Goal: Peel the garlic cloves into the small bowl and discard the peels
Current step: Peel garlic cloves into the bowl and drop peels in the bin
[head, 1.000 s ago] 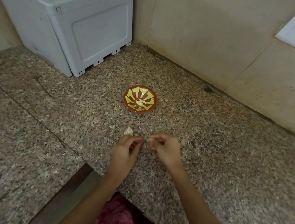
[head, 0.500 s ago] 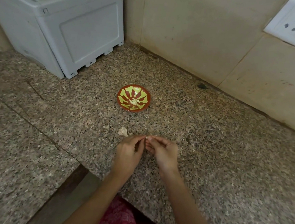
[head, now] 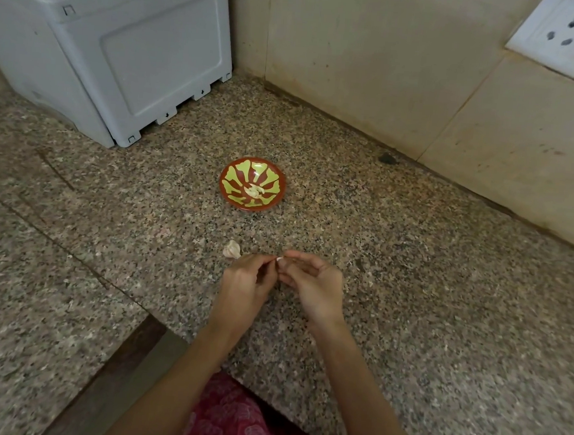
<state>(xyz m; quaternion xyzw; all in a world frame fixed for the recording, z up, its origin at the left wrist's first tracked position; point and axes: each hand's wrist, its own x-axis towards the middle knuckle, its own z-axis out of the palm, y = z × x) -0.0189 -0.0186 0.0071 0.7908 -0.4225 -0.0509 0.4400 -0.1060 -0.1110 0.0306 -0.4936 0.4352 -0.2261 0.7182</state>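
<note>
Grey plastic box, wall socket, granite counter

Clearance on the granite countertop: open at right, closed at rear left.

A grey plastic appliance housing occupied the rear left corner, and the tiled wall with its socket plate bounded the back. The small bowl stood alone mid-counter, well apart from housing and wall, with passable granite countertop on all sides and the widest stretch to its right. A straight lane ran from the hands to the bowl. A garlic piece lay just beside the left hand, narrowing that side. The left hand and the right hand met near the front edge, pinching a garlic clove.
</note>
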